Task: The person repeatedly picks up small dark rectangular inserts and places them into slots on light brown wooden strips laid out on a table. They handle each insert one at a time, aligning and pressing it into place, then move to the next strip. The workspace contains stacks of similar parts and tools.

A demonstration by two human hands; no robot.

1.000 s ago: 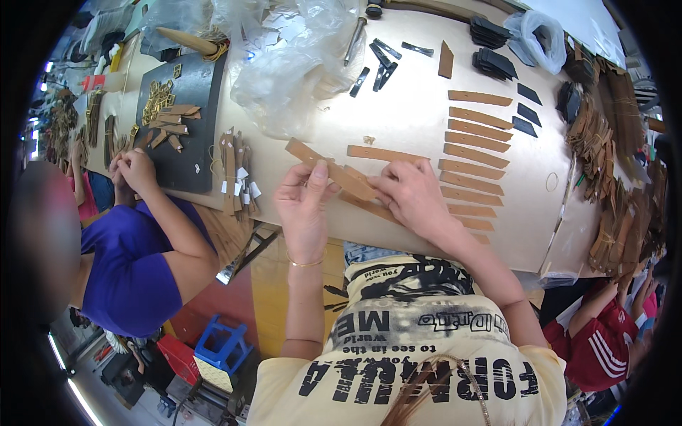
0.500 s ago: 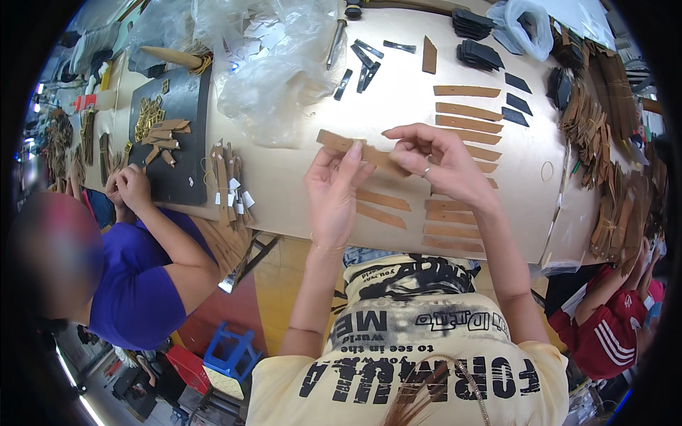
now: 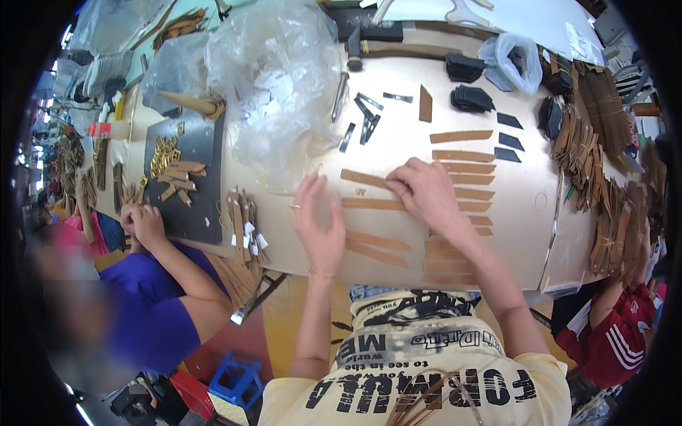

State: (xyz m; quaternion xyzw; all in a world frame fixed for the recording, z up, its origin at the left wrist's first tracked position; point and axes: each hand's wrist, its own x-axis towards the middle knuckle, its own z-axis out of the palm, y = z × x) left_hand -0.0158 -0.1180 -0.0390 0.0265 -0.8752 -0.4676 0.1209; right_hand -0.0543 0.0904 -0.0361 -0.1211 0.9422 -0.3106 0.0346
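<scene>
While both hands work over the beige tabletop (image 3: 526,206), the right hand (image 3: 426,193) lies palm-down w/ fingers curled on the end of a tan leather strip (image 3: 364,178), pinning it flat. L. hand (image 3: 317,226) rests open beside it, fingers spread wide, holding nothing; fingertips sit near a second strip (image 3: 373,204) just below the first. More strips (image 3: 465,157) lie in a column to the right, near black cut pieces (image 3: 509,138). Crumpled clear plastic bag (image 3: 280,85) sits behind the l. hand. At far left, a co-worker's hands (image 3: 142,224) rest at the table edge by a dark mat (image 3: 186,213) w/ small tan pieces. Bundled strips (image 3: 590,153) stack along the right rim.
</scene>
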